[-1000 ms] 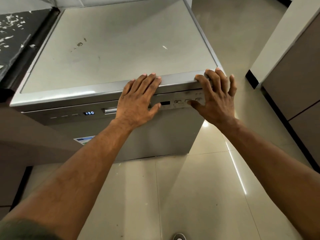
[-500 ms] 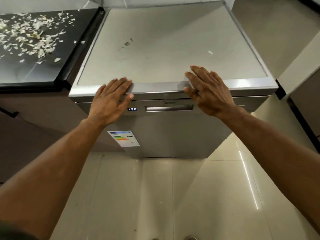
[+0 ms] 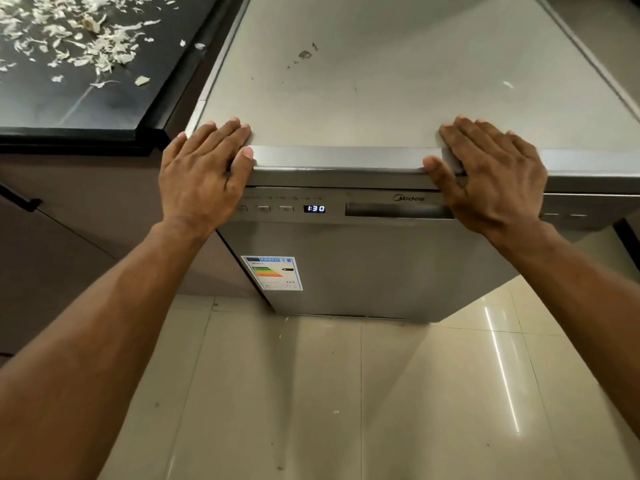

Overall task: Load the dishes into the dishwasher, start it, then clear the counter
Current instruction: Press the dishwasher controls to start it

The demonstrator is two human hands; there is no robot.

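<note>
A silver freestanding dishwasher (image 3: 381, 271) stands in front of me with its door closed. Its display (image 3: 314, 208) reads 1:30, beside a recessed handle (image 3: 398, 210). My left hand (image 3: 204, 171) rests flat on the front left corner of the dishwasher's top, fingers straight, thumb along the front edge. My right hand (image 3: 491, 174) lies flat on the front edge further right, covering the handle's right end. Neither hand holds anything. No dishes are visible.
A black counter (image 3: 86, 98) to the left of the dishwasher is strewn with several pale vegetable scraps (image 3: 79, 32). A brown cabinet front (image 3: 86, 237) sits below it. Glossy beige floor tiles (image 3: 346, 393) lie under me. The dishwasher top (image 3: 398, 74) carries small smudges.
Both hands slid outward along the front edge; the left hand left the middle of the control panel for the left corner. My view shifted left, bringing the scrap-covered counter into sight.
</note>
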